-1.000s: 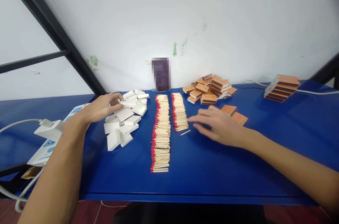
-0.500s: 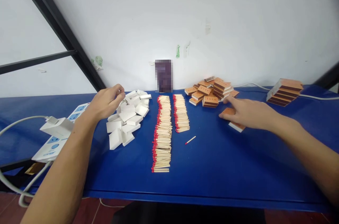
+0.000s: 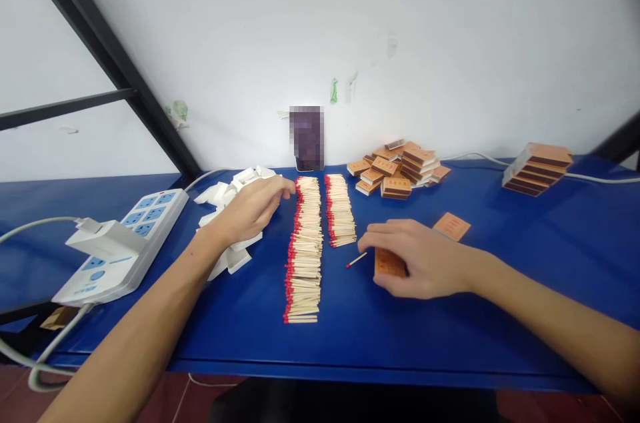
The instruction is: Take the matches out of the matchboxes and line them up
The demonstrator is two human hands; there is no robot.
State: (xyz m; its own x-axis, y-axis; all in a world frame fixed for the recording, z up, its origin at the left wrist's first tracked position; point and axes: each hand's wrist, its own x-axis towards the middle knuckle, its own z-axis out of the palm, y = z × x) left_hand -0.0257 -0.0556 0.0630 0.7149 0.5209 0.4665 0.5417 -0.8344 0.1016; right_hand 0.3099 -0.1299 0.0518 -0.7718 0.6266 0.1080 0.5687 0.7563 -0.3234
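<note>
My right hand grips an orange matchbox low over the blue table, fingers over its far side and thumb at its near side. Behind that hand lies an orange matchbox cover. A single red-tipped match lies just left of the fingers. My left hand hovers over white matchbox trays, fingers loosely bent and thumb lower, with nothing visible in it. Its fingertips come close to the top of a long column of matches. A shorter column of matches runs beside it.
A pile of orange matchboxes rests by the wall, and a neat stack of matchboxes stands farther right. At the left lies a white power strip with a plugged-in charger and cables. A dark, blurred-out phone-like object leans on the wall.
My right hand has moved left and nearer with an orange matchbox, leaving another orange piece behind. My left hand has moved right, across the white trays toward the matches.
</note>
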